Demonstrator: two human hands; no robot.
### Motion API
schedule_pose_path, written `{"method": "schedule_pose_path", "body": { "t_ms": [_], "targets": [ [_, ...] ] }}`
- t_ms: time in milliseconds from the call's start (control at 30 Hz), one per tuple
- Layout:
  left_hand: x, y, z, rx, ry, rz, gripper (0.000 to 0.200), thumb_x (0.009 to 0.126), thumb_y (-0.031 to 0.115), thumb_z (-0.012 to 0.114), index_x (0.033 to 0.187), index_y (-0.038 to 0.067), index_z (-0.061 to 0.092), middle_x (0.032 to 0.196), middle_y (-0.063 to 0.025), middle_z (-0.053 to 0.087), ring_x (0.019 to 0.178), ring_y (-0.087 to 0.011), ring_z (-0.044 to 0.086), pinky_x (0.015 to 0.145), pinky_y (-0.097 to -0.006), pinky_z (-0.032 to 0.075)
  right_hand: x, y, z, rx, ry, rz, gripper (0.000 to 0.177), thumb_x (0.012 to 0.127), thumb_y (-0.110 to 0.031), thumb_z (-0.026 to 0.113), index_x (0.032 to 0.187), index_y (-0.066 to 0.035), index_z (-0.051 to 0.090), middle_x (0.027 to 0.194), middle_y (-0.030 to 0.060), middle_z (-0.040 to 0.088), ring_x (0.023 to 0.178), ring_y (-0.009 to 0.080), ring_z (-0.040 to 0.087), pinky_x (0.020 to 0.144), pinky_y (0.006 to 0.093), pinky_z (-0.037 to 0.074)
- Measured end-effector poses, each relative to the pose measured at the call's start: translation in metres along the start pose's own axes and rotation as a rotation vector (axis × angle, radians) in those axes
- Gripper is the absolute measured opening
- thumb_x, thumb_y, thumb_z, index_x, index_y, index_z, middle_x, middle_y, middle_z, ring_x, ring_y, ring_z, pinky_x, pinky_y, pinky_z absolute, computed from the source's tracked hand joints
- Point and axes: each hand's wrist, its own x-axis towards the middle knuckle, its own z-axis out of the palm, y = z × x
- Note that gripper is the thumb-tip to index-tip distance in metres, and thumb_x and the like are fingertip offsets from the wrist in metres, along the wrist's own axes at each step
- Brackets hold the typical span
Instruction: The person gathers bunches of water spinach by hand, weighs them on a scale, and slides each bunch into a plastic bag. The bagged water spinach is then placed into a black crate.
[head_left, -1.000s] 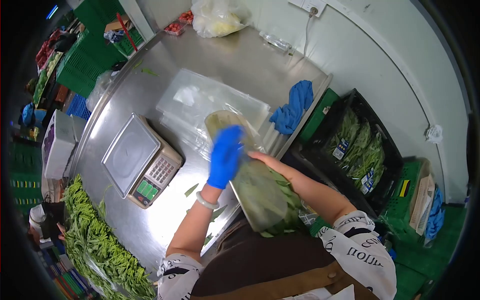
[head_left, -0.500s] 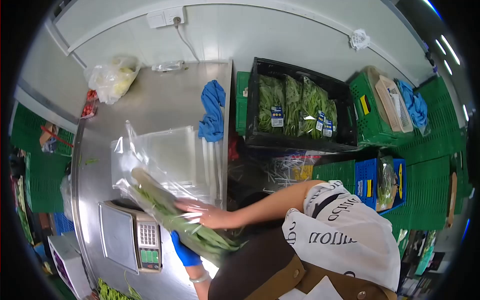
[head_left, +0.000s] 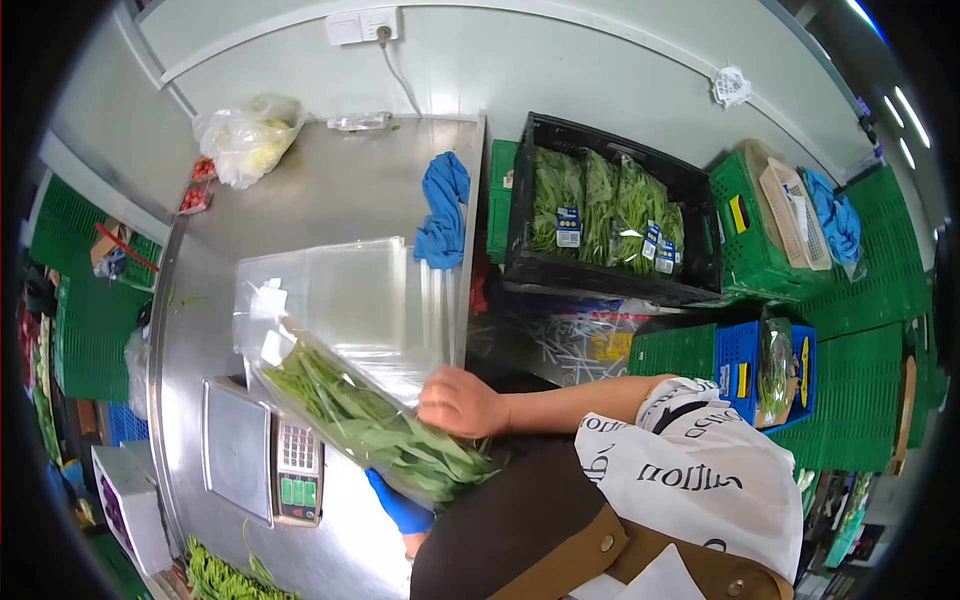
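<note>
In the head view, one clear bag of greens [head_left: 375, 425] is held slantwise above the steel table [head_left: 330, 215], between two hands. Its lower side is met by the blue-gloved left hand [head_left: 400, 503], whose fingers are partly hidden, so their state cannot be told. The bare right hand [head_left: 462, 403] is placed at its upper edge with fingers curled inward; whether the film is pinched cannot be told. One scale [head_left: 262, 455] is partly overlapped by the bag, and one stack of clear bags [head_left: 345, 290] is seen beyond it. In the black crate [head_left: 610, 280], at least four packed bundles [head_left: 635, 205] are held, with three labels visible. One bag of greens is contained in the blue crate [head_left: 737, 348]. Two tubs of red produce [head_left: 195, 196] are set near one knotted white bag [head_left: 248, 140].
</note>
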Motion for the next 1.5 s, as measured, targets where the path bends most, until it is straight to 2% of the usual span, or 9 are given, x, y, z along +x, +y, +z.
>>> {"method": "schedule_pose_path", "body": {
  "t_ms": [100,300,400,633,767,933,1100,1367,1500],
  "targets": [
    [-0.014,0.004,0.002,-0.008,0.117,-0.13,0.061,0.097,0.048,0.035,0.142,0.007,0.03,0.142,-0.0135,0.036,0.125,-0.0289,0.04,0.104,-0.0426,0.034,-0.004,0.001,0.024,0.058,-0.042,0.433,0.022,0.079,-0.017,0.063,0.088,-0.005,0.048,0.079,0.0132,0.053,0.076,0.0338,0.056,0.066,0.0407,0.047],
    [-0.051,-0.014,-0.043,-0.092,0.062,-0.166,0.048,0.101,0.034,0.039,0.13,-0.004,0.045,0.12,-0.0136,0.055,0.108,-0.0212,0.053,0.093,-0.0348,0.044,-0.031,-0.009,0.011,0.399,-0.655,0.329,0.016,0.083,-0.021,0.059,0.086,-0.008,0.05,0.065,0.0137,0.056,0.061,0.0355,0.057,0.056,0.0456,0.045],
    [-0.032,-0.016,-0.052,0.574,0.226,0.043,0.044,0.101,0.03,0.041,0.125,-0.005,0.051,0.116,-0.0122,0.058,0.103,-0.0158,0.054,0.091,-0.032,0.044,-0.016,0.005,0.023,0.441,-0.751,0.357,0.018,0.086,-0.023,0.056,0.082,-0.006,0.053,0.067,0.0149,0.058,0.063,0.0351,0.058,0.056,0.0451,0.044],
    [-0.048,0.112,0.018,0.566,0.248,0.675,0.023,0.092,0.021,0.06,0.088,-0.001,0.063,0.076,0.0004,0.061,0.07,-0.0058,0.053,0.063,-0.0214,0.043,0.101,-0.024,0.0,0.723,-0.505,0.487,0.023,0.085,-0.017,0.063,0.072,-0.002,0.052,0.058,0.0083,0.05,0.052,0.0175,0.048,0.05,0.0309,0.037],
    [-0.029,0.124,0.012,0.505,0.369,0.222,0.014,0.087,0.011,0.061,0.078,0.0,0.061,0.067,-0.0012,0.059,0.057,-0.009,0.055,0.049,-0.0231,0.044,0.101,-0.011,0.011,0.72,-0.671,0.863,0.028,0.086,-0.017,0.063,0.067,0.0,0.053,0.056,0.0018,0.051,0.055,0.0069,0.046,0.05,0.0264,0.037],
    [-0.081,0.144,0.036,0.439,0.201,0.481,0.007,0.081,0.004,0.064,0.078,-0.001,0.064,0.066,-0.0055,0.062,0.056,-0.0117,0.058,0.048,-0.0244,0.047,0.138,-0.03,-0.044,0.876,-0.588,0.667,0.021,0.084,-0.01,0.063,0.066,0.001,0.059,0.057,0.0034,0.06,0.053,0.0082,0.056,0.049,0.0239,0.04],
    [-0.066,0.152,0.045,0.614,0.194,0.092,0.022,0.086,0.016,0.066,0.073,-0.002,0.064,0.059,-0.0076,0.062,0.042,-0.0108,0.054,0.041,-0.0214,0.042,0.136,-0.015,-0.02,0.672,-0.584,1.005,0.025,0.084,-0.013,0.063,0.063,-0.001,0.057,0.056,0.0014,0.057,0.052,0.0061,0.051,0.048,0.0232,0.037],
    [-0.064,0.139,0.048,0.402,0.116,0.168,0.013,0.088,0.01,0.061,0.089,-0.003,0.065,0.077,-0.0094,0.067,0.064,-0.0145,0.063,0.054,-0.024,0.049,0.165,-0.044,-0.037,-0.022,-0.316,0.01,0.027,0.074,-0.011,0.07,0.097,-0.005,0.058,0.092,0.0079,0.059,0.088,0.0302,0.056,0.076,0.0376,0.046],
    [-0.06,0.115,0.051,0.38,0.057,0.201,0.015,0.09,0.012,0.059,0.09,-0.002,0.064,0.077,-0.0093,0.067,0.062,-0.0137,0.061,0.056,-0.0248,0.048,0.15,-0.089,-0.024,0.061,-0.477,-0.338,0.017,0.073,-0.013,0.07,0.08,-0.005,0.057,0.078,0.0072,0.056,0.075,0.0255,0.057,0.067,0.0345,0.045]
  ]
}}
